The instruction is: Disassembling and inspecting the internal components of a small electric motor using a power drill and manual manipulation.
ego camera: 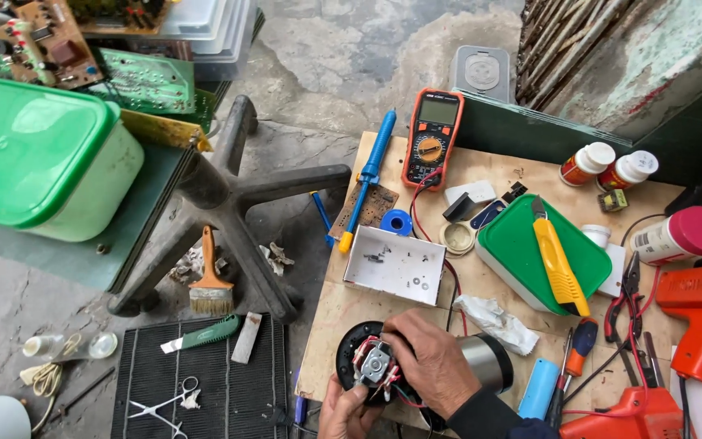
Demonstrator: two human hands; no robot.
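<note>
A: Head view, bottom centre: what are the hands doing?

B: The right hand is lying over a small electric motor, its fingers curled around the black round housing. The left hand is pinching the motor's lower edge.

A: And the surroundings?

B: A white tray of screws is sitting just above on the wooden surface; a multimeter is lying toward the upper centre.

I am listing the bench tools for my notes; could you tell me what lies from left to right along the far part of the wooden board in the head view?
Blue desoldering pump → orange multimeter → green-lidded box carrying a yellow utility knife → two white-capped bottles → pink-capped spray can.
</note>
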